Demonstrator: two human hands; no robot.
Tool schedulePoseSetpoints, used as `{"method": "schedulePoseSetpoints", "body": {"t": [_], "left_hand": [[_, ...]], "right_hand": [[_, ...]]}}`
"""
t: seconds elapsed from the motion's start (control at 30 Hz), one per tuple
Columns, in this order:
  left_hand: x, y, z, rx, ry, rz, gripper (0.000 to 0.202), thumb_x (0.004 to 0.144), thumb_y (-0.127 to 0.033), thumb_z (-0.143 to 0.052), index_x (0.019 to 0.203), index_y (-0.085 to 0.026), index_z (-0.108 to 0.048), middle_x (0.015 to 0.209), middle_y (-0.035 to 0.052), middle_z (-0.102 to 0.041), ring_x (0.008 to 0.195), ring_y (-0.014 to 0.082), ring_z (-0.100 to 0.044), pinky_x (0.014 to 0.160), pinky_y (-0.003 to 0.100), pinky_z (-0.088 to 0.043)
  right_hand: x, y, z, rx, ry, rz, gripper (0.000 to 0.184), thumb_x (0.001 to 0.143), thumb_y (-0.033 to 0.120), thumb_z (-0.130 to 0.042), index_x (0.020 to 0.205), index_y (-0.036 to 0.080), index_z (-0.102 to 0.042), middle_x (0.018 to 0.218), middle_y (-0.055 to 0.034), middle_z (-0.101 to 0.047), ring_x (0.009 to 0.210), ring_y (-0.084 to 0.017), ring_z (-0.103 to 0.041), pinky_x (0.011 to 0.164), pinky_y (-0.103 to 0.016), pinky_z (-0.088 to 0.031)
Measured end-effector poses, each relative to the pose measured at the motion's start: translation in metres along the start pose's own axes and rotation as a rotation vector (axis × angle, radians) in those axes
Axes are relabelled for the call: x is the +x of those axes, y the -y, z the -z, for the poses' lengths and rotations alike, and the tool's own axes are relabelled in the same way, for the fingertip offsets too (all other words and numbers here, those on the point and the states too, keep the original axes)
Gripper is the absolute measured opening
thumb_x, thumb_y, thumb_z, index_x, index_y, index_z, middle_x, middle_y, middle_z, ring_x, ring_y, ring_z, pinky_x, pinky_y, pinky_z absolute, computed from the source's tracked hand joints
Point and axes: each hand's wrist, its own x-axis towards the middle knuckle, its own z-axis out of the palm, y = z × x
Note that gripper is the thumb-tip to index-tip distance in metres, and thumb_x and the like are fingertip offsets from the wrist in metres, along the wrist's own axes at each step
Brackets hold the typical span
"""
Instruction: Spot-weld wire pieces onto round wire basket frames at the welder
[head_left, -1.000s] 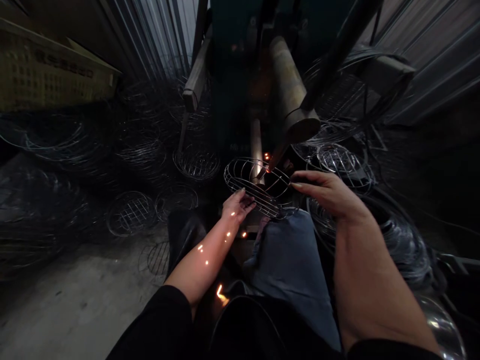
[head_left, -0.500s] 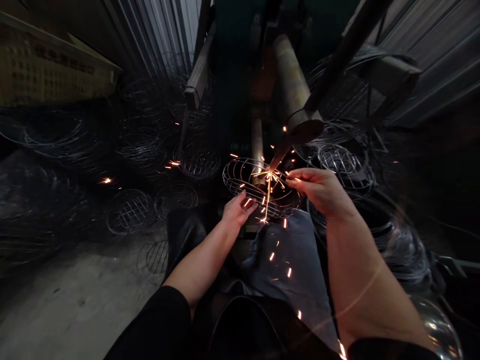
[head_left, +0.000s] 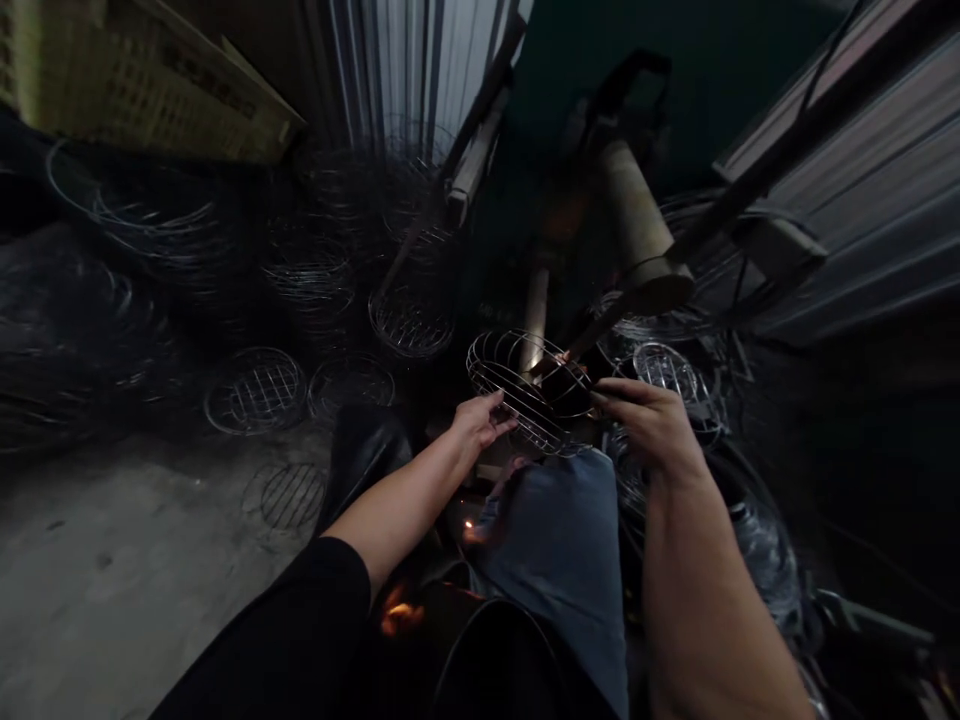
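A round wire basket (head_left: 525, 385) sits tilted at the tip of a spot welder's electrode arm (head_left: 592, 335). My left hand (head_left: 480, 420) grips the basket's near left rim with curled fingers. My right hand (head_left: 649, 420) holds the right rim, its fingers closed on the wire. The welder's thick cylinder (head_left: 637, 230) slants down from above toward the basket. My lap in blue jeans (head_left: 559, 550) lies just below both hands.
Several finished wire baskets (head_left: 259, 390) lie on the concrete floor to the left, with coils of wire (head_left: 142, 215) piled behind. More baskets (head_left: 664, 365) stack at the right. Corrugated metal walls (head_left: 862, 200) close in at the back and right. A small glow (head_left: 397, 612) shows near my left knee.
The burst of welding sparks at the electrode has died out. The view has shifted, and both hands still hold the basket at the electrode.
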Motion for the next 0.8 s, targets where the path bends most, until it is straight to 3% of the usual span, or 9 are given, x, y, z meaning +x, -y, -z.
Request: {"method": "schedulePoseSetpoints", "body": {"t": [0.3,0.37,0.47,0.53,0.63,0.73,0.8], "left_hand": [[0.002,0.007,0.002,0.032,0.015,0.027,0.015,0.076,-0.022,-0.07,0.074,-0.011,-0.06,0.063,0.0052,-0.059,0.059,0.0158,-0.061,0.068,0.036,-0.054],[0.001,0.005,0.004,0.059,0.003,0.017,0.011,0.075,-0.014,-0.068,0.072,-0.011,-0.058,0.06,0.0043,-0.058,0.057,0.0161,-0.06,0.068,0.038,-0.054],[-0.006,0.0,0.016,0.09,0.0,-0.042,0.014,0.068,-0.003,-0.067,0.069,-0.011,-0.056,0.059,0.0039,-0.059,0.056,0.0169,-0.061,0.067,0.041,-0.054],[-0.015,-0.004,0.028,0.101,0.001,-0.13,0.02,0.062,0.0,-0.07,0.072,-0.012,-0.058,0.06,0.0027,-0.06,0.055,0.0159,-0.061,0.066,0.038,-0.053],[-0.034,-0.01,0.046,0.114,-0.014,-0.33,0.032,0.054,0.003,-0.074,0.08,-0.013,-0.064,0.063,-0.0007,-0.061,0.057,0.0107,-0.058,0.069,0.029,-0.051],[-0.056,-0.019,0.058,0.151,0.0,-0.528,0.039,0.049,0.005,-0.076,0.082,-0.016,-0.069,0.071,-0.0032,-0.064,0.066,0.0082,-0.058,0.077,0.023,-0.048],[-0.071,-0.025,0.062,0.219,0.025,-0.679,0.039,0.05,0.004,-0.076,0.083,-0.017,-0.071,0.078,-0.0026,-0.066,0.075,0.0097,-0.06,0.083,0.022,-0.047]], "right_hand": [[-0.001,-0.001,-0.001,0.001,-0.04,0.004,0.036,0.047,0.04,-0.084,0.074,0.019,-0.073,0.068,-0.0018,-0.068,0.063,-0.018,-0.062,0.061,-0.031,-0.05],[-0.007,0.004,0.002,-0.04,0.08,-0.035,0.037,0.046,0.041,-0.085,0.075,0.018,-0.074,0.07,-0.0031,-0.07,0.066,-0.02,-0.063,0.064,-0.033,-0.051],[-0.026,0.007,0.008,-0.173,0.418,-0.095,0.032,0.051,0.04,-0.084,0.073,0.018,-0.075,0.075,-0.0053,-0.071,0.073,-0.022,-0.065,0.072,-0.034,-0.052],[-0.042,0.0,0.012,-0.252,0.556,-0.097,0.03,0.056,0.04,-0.082,0.076,0.019,-0.076,0.082,-0.0069,-0.073,0.081,-0.025,-0.066,0.078,-0.035,-0.051],[-0.066,-0.023,0.019,-0.243,0.472,-0.142,0.04,0.057,0.042,-0.079,0.089,0.017,-0.077,0.089,-0.0086,-0.073,0.083,-0.026,-0.066,0.077,-0.037,-0.052],[-0.084,-0.047,0.026,-0.207,0.299,-0.215,0.046,0.054,0.044,-0.078,0.089,0.015,-0.076,0.077,-0.0073,-0.072,0.067,-0.023,-0.065,0.062,-0.035,-0.053],[-0.095,-0.058,0.028,-0.213,0.248,-0.17,0.041,0.056,0.044,-0.076,0.086,0.016,-0.076,0.07,-0.0062,-0.071,0.059,-0.021,-0.063,0.055,-0.033,-0.052]]}}
